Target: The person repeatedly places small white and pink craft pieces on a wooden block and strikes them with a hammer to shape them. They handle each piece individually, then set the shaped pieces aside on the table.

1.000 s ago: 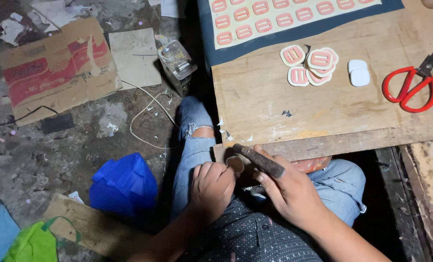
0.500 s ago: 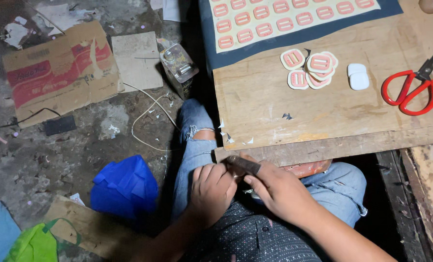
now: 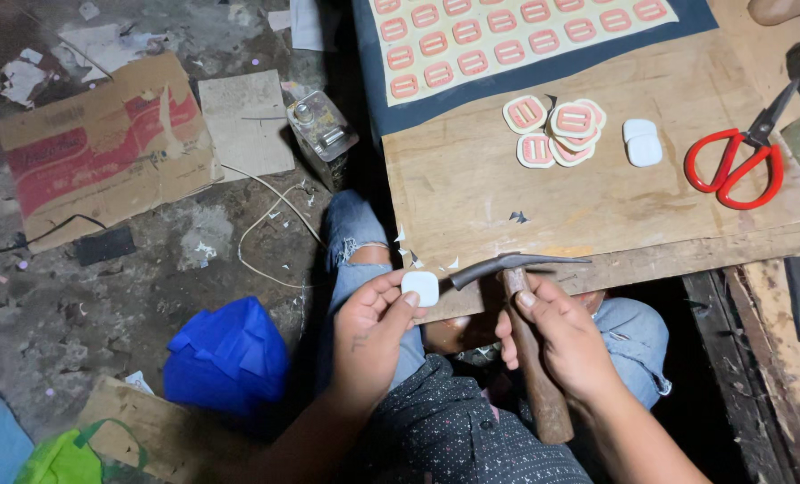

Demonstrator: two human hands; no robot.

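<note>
One small white rounded-square piece (image 3: 420,288), pinched in left hand (image 3: 369,336).

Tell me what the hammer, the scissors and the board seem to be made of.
Hammer: dark, dull metal head on a brown, worn wooden handle, gripped by the right hand. Scissors: grey metal blades, glossy red handles, likely plastic. Board: pale, unfinished wood, probably plywood, with visible grain and a rough front edge.
</note>
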